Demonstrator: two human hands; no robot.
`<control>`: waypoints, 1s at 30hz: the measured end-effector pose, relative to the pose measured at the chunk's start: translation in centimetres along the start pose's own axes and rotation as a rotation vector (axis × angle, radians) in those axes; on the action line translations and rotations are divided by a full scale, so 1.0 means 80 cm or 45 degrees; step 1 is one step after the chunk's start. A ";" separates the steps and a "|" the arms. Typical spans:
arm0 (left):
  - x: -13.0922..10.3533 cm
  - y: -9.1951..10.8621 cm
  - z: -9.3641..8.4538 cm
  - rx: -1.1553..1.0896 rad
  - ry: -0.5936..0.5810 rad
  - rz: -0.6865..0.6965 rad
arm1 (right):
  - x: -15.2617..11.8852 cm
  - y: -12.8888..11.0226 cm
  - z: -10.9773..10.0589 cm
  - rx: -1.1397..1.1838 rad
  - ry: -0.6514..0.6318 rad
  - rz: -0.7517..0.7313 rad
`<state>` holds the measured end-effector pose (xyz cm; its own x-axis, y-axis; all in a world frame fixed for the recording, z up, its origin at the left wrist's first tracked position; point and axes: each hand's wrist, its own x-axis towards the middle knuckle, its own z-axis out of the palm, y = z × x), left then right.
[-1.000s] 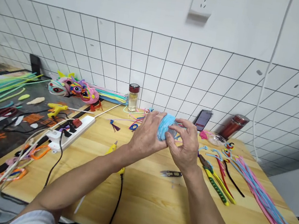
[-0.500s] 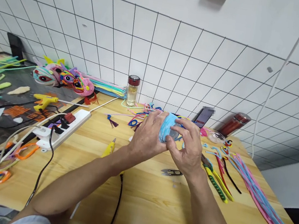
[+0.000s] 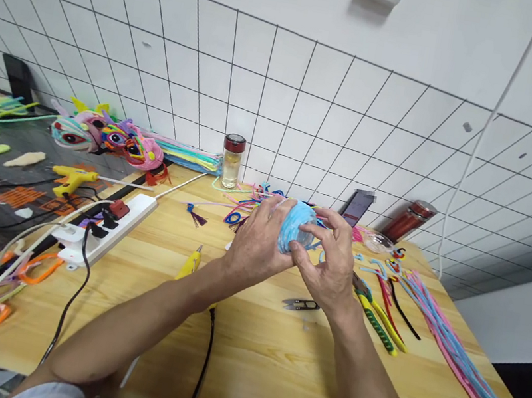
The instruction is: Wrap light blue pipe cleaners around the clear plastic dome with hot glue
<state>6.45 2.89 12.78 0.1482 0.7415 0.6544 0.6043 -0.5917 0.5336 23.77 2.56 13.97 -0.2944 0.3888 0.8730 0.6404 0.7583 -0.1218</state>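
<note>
The wooden table [image 3: 261,360] carries snips [image 3: 302,305] just nearer than the right hand [image 3: 330,270], pliers [image 3: 379,330] to its right, and a power strip [image 3: 138,214] left of the left hand [image 3: 256,244].

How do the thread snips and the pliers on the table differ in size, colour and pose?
The thread snips are small, while the pliers are much longer. The snips look dark with metallic blades; the pliers have yellow and green handles. The snips lie roughly crosswise, whereas the pliers lie diagonally. Both rest on the wooden table.
</note>
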 end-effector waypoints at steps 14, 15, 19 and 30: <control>-0.001 0.000 0.002 0.094 0.072 0.044 | -0.001 -0.016 0.008 -0.036 0.058 0.093; -0.002 0.001 0.003 0.096 0.073 0.043 | -0.001 -0.017 0.009 -0.037 0.060 0.097; -0.002 0.000 0.002 0.081 0.076 0.036 | -0.001 -0.018 0.009 -0.050 0.052 0.099; 0.000 -0.003 0.000 0.030 0.098 0.083 | -0.004 -0.021 0.008 -0.041 0.034 0.058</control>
<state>6.32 3.02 12.69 0.1277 0.6743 0.7274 0.6135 -0.6300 0.4762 22.31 1.50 13.58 -0.2459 0.4082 0.8791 0.6753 0.7228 -0.1467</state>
